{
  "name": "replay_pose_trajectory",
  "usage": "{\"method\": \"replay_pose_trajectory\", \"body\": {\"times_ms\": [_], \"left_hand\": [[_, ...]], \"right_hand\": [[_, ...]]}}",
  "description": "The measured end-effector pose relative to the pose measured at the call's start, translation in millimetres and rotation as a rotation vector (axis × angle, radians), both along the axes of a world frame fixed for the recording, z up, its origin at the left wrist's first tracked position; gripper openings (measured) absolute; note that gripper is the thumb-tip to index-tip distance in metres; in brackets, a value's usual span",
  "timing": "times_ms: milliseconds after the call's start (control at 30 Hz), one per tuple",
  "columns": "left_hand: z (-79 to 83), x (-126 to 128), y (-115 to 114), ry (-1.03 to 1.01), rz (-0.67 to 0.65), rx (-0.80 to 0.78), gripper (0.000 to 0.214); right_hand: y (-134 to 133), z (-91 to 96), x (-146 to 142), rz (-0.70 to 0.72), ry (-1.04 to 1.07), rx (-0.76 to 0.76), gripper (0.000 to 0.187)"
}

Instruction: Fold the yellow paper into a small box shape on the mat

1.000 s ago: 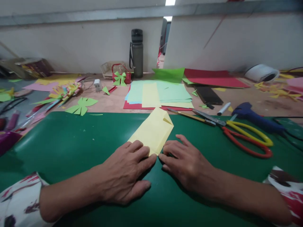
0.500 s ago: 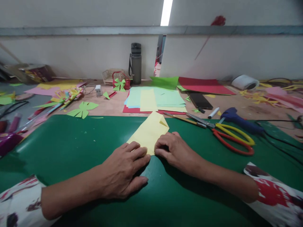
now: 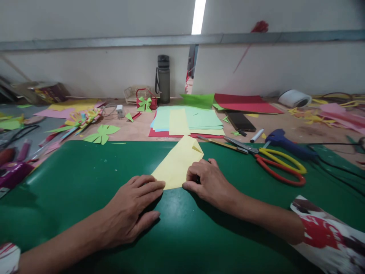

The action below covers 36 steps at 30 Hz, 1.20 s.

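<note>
A folded pale yellow paper (image 3: 177,163) lies on the green mat (image 3: 85,179) in front of me, one far corner turned down. My left hand (image 3: 129,207) lies flat on the mat, fingers stretched out, fingertips touching the paper's near left corner. My right hand (image 3: 209,182) rests on the paper's near right edge with fingers curled and pressed together on it.
Scissors with red and yellow handles (image 3: 273,161) and a blue glue gun (image 3: 288,142) lie to the right. A stack of coloured sheets (image 3: 186,120), a black phone (image 3: 241,121), a dark bottle (image 3: 163,79), green paper bows (image 3: 101,133) and scraps sit beyond the mat.
My left hand has slid back and to the left, uncovering the paper's near edge. My right hand has curled and moved onto the paper's right edge. The camera has tilted up slightly.
</note>
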<state>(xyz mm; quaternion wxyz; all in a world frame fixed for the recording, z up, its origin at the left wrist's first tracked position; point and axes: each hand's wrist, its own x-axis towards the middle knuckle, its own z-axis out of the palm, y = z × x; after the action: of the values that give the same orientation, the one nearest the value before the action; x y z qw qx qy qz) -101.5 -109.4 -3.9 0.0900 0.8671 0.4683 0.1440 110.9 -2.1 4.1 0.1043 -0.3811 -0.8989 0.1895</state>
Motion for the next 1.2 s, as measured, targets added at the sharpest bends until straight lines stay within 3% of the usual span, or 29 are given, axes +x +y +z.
{"method": "replay_pose_trajectory", "body": {"times_ms": [133,300,567,867,1200], "left_hand": [[5.4,8,8,0.088,-0.015,-0.038,0.023],[9.5,19,20,0.249,-0.049,-0.013,0.03],[-4.2,10,18,0.06,-0.102,0.064,0.027],[-2.9,12,18,0.045,-0.11,0.087,0.026],[-3.7,10,17,0.044,-0.1,0.076,0.024]], "right_hand": [[7,8.6,-6,0.043,-0.101,-0.019,0.017],[22,25.5,-21,0.055,-0.333,-0.205,0.013],[23,27.3,-41,0.052,-0.412,-0.46,0.027],[19,30.8,-57,-0.019,-0.47,-0.519,0.026],[33,23.9,-28,-0.034,-0.437,-0.513,0.024]]}}
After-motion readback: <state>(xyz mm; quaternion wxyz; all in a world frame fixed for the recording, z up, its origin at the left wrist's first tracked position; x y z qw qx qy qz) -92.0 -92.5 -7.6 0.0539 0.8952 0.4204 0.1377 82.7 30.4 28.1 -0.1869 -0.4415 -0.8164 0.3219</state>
